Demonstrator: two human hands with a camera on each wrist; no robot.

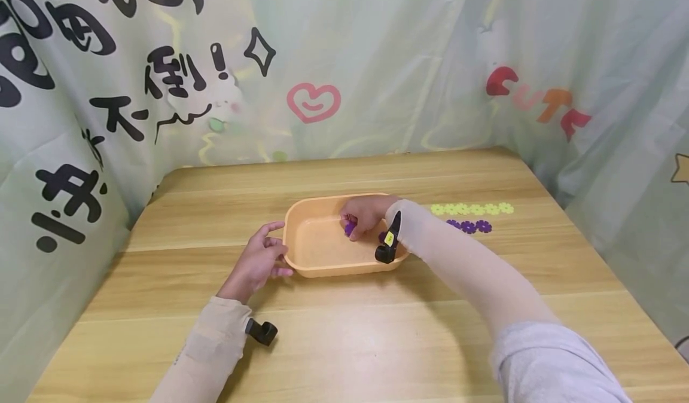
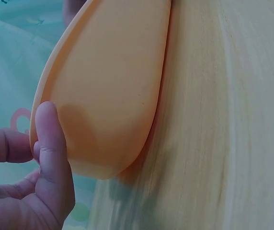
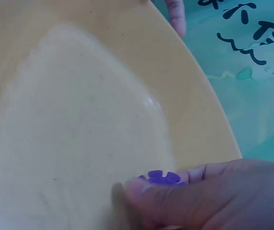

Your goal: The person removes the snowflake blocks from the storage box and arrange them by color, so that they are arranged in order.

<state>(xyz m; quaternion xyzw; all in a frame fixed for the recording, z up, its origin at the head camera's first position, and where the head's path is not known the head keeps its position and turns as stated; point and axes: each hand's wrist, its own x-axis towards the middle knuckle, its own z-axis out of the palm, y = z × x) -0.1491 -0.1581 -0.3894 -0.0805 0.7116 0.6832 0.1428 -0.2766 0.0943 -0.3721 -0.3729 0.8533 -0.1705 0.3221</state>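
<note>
An orange plastic tray (image 1: 317,268) stands on the wooden table. At its left end my left hand (image 1: 258,264) pinches the rim, and the left wrist view shows the thumb (image 2: 51,139) over the inner wall with a finger outside. My right hand (image 1: 368,214) is inside the tray, pinching a purple flower-shaped plastic piece (image 1: 350,228) between thumb and fingers. The same purple piece (image 3: 161,177) shows its notched petals in the right wrist view. Another purple piece (image 1: 383,236) lies in the tray, partly hidden by the right wrist.
To the right of the tray lies a row of yellow flower-shaped pieces (image 1: 472,209). Nearer is a row of purple flower-shaped pieces (image 1: 469,227), its left end close to the right forearm. A printed curtain (image 1: 387,62) hangs behind the table (image 1: 350,343).
</note>
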